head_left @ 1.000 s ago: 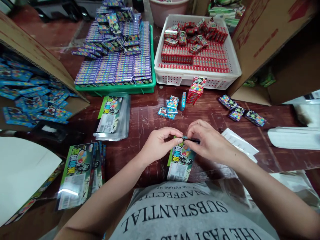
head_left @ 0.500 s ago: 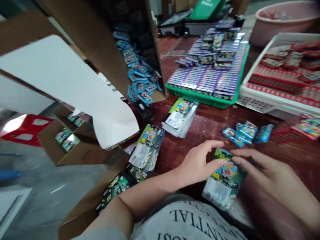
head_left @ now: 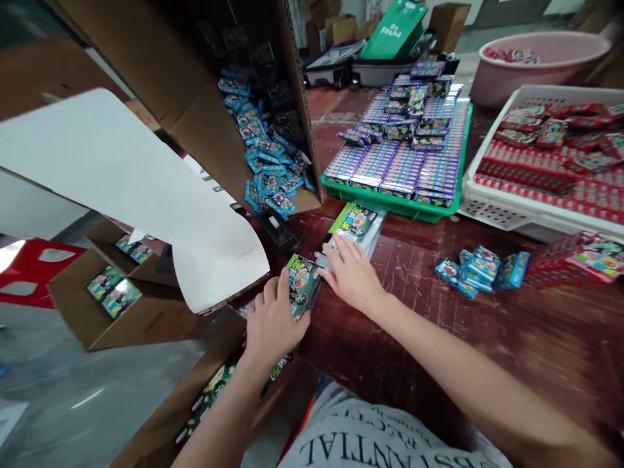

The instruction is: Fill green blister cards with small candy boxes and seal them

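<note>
While both hands press flat at frame centre, left hand [head_left: 273, 322] covers the green packet [head_left: 302, 283], right hand [head_left: 351, 276] alongside, fingers open, gripping nothing.

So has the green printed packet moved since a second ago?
Yes. The green printed packet went left, from below the loose blue boxes to the table's left edge, under both hands.

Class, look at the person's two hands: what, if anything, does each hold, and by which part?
The left hand presses flat on the green packet, covering its near end. The right hand touches its far edge with its fingertips. Neither shows a closed grip.
</note>
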The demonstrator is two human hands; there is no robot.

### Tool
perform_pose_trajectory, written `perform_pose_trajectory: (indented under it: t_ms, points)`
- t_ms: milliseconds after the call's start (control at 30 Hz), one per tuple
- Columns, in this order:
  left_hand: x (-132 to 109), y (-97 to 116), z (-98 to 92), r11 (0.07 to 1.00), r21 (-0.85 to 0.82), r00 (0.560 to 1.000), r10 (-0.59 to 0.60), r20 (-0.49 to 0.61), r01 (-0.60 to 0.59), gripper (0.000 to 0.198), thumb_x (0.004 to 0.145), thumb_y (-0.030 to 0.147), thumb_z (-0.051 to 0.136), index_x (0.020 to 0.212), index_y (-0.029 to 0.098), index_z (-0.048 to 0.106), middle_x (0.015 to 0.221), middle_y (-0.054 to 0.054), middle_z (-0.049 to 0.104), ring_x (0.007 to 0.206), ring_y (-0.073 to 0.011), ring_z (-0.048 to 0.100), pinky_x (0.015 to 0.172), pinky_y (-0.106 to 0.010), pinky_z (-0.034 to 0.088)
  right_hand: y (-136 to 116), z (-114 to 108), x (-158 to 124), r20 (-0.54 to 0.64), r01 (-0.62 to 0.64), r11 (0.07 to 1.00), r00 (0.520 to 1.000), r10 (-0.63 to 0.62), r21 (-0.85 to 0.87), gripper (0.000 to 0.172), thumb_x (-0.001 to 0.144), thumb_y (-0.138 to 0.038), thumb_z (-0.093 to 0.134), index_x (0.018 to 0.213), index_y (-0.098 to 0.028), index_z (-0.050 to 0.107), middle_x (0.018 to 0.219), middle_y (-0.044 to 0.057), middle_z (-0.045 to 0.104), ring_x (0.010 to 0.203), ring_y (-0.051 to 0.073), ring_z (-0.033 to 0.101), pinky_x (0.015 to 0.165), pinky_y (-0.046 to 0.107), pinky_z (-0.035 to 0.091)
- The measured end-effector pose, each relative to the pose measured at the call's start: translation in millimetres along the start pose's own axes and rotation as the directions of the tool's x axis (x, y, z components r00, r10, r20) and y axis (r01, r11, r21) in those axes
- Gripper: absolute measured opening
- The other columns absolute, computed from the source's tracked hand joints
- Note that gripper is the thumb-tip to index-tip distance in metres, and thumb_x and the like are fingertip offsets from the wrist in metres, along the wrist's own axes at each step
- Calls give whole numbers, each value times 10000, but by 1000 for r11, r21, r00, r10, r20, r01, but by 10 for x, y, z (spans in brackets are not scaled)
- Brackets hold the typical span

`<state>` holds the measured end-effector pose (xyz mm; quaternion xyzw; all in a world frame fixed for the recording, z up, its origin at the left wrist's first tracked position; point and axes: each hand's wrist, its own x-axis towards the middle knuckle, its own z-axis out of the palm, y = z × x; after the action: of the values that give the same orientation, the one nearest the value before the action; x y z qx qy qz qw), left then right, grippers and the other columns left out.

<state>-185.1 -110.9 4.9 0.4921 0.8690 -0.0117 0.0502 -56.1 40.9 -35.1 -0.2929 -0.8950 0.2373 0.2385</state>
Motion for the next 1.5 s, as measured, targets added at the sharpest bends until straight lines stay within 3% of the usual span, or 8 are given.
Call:
perform_pose_trajectory:
  t_ms: [300,433,567,667,800,1067,1433,1500]
  points:
    - [27,79,-216,951,-285,968,52,-246,-123,985,808,607,699,1585,167,285,1642,-216,293,1483,-460,309,1200,-658,225,388,-437,-658,-48,55,994,997,-60,-93,329,1041,-277,503,1325,-250,667,1348,79,687,1266,220,644,1125,416,511]
    - [-56,422,-277,367,-928,982,189,0,-70,657,980,654,423,1465,216,484,1447,-176,584,1278,-326,610,1084,-516,477,128,-885,-1203,-226,244,969,943,-246,-37,585,997,-160,560,1546,-308,422,1502,72,556,1412,233,507,1169,489,468]
    - [-36,953,-69,-52,-917,776,552,304,396,537,926,626,569,1192,170,671,1125,-162,746,919,-300,743,829,-467,601,-58,-1229,-1720,99,396,918,915,-392,-22,794,910,-509,695,1589,-298,341,1495,110,556,1362,307,557,1137,530,488]
    - [-55,1290,86,-37,-957,761,615,206,289,409,810,386,792,1159,205,675,1005,-56,753,903,-229,714,856,-391,581,-56,-1387,-1834,69,140,990,988,-139,-14,903,874,-686,625,1599,-242,321,1571,165,456,1386,370,519,1116,588,483]
    - [-126,1521,117,123,-992,591,802,83,-28,315,905,303,672,1209,218,664,1101,-37,725,981,-215,657,928,-394,540,38,-1574,-1771,-243,-239,964,948,206,-117,469,1004,-341,546,1454,-218,497,1398,159,604,1295,326,579,1062,557,519]
    - [-210,1520,-7,210,-941,333,936,115,-266,325,987,275,535,1290,198,624,1151,-43,693,1042,-217,622,986,-397,491,24,-1889,-1854,-76,-327,942,944,321,-78,284,877,-356,760,1060,-218,593,1047,53,643,920,217,609,747,341,509]
    - [-303,1493,111,183,-978,221,954,202,102,712,787,279,824,1426,205,519,1390,-135,628,1246,-272,611,1070,-440,468,-66,-2212,-2055,378,-211,969,914,149,129,172,998,-327,589,1028,-229,726,1125,44,708,1025,189,682,908,326,520]
    - [-317,1514,131,216,-955,277,923,268,203,615,732,271,869,1283,166,617,1241,-129,711,1089,-252,688,966,-407,524,-26,-2231,-2104,344,-219,958,927,146,183,193,995,-362,586,1038,-239,728,1237,57,700,1200,221,640,1012,365,498]
